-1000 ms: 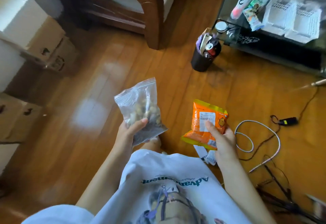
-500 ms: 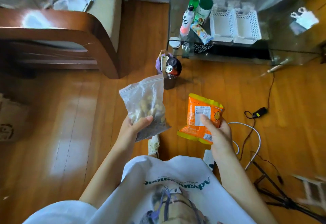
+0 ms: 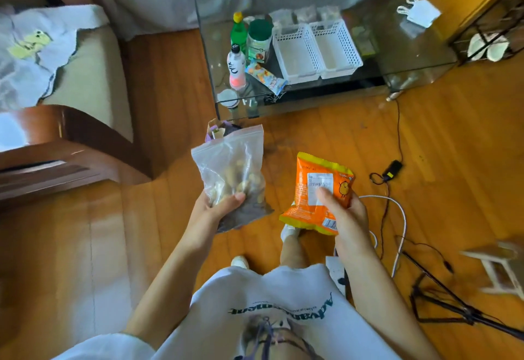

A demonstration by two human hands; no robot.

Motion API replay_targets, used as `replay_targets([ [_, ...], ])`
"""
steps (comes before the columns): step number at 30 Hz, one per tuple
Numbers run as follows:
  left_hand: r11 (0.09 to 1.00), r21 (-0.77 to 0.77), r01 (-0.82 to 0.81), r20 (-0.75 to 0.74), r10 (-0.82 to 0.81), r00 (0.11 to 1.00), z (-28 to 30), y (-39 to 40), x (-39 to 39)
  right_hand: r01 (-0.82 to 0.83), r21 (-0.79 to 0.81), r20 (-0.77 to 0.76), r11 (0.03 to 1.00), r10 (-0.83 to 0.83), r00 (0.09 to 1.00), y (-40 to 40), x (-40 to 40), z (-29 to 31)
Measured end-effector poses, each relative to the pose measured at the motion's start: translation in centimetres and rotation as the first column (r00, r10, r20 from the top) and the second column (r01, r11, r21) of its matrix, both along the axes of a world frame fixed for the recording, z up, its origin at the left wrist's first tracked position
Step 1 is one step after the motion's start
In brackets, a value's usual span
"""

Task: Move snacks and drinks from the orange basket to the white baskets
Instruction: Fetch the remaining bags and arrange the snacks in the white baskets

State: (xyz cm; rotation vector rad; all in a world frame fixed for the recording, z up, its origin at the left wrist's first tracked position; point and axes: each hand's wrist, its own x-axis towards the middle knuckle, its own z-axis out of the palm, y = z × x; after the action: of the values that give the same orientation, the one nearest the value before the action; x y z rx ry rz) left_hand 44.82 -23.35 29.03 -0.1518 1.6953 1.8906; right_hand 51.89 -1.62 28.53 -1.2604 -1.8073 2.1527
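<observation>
Two white slotted plastic baskets (image 3: 317, 50) on the glass coffee table (image 3: 411, 56) stand open-topped at twelve o'clock; tall green and white-pink bottles (image 3: 236, 48) crowd their nine o'clock side, bare glass lies toward three.

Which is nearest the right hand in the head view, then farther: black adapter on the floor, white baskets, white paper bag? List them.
From the right hand:
1. Black adapter, on the floor, right of it.
2. White baskets, on the glass table ahead.
3. White paper bag, at the table's far right corner.

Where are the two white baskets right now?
In the head view, upper middle-right: the white baskets sit side by side on the glass table, just right of the bottles and the green-lidded jar.
</observation>
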Motion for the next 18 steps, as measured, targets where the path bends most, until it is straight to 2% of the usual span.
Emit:
replay_targets([
  [12,1.000,0.012,-0.002,-0.037,0.002,0.999,1.4,18.1,-14.3,0.037,-0.004,-0.065,0.999,-0.037,0.997,18.6,-14.1,1.3],
  [18,0.998,0.021,-0.053,-0.009,0.053,0.999,1.4,24.1,-19.3,0.043,0.014,-0.092,0.999,-0.042,0.995,25.3,-19.9,1.1],
])
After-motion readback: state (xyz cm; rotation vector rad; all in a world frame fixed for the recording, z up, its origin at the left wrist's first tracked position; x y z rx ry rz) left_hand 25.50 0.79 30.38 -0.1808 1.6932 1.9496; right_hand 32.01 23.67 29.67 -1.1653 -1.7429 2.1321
